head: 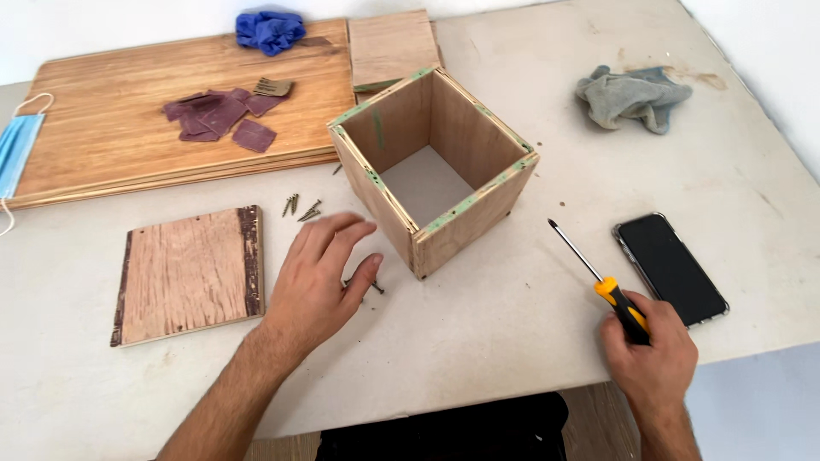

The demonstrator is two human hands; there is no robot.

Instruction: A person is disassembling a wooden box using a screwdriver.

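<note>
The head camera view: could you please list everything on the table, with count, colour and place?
Wooden box: one, brown with green edge marks, open top, centre.
Large board: one, light brown, back left.
Small panel: one, brown, front left.
Second panel: one, brown, behind the box.
Sandpaper pieces: several, purple, on the large board.
Glove: blue, crumpled, back edge of the large board.
Face mask: one, light blue, far left.
Screws: a few, dark, left of the box.
Rag: one, grey, back right.
Phone: one, black, right.
Screwdriver: one, yellow and black handle.
Left hand: over a screw by the box.
Right hand: grips the screwdriver.
</note>
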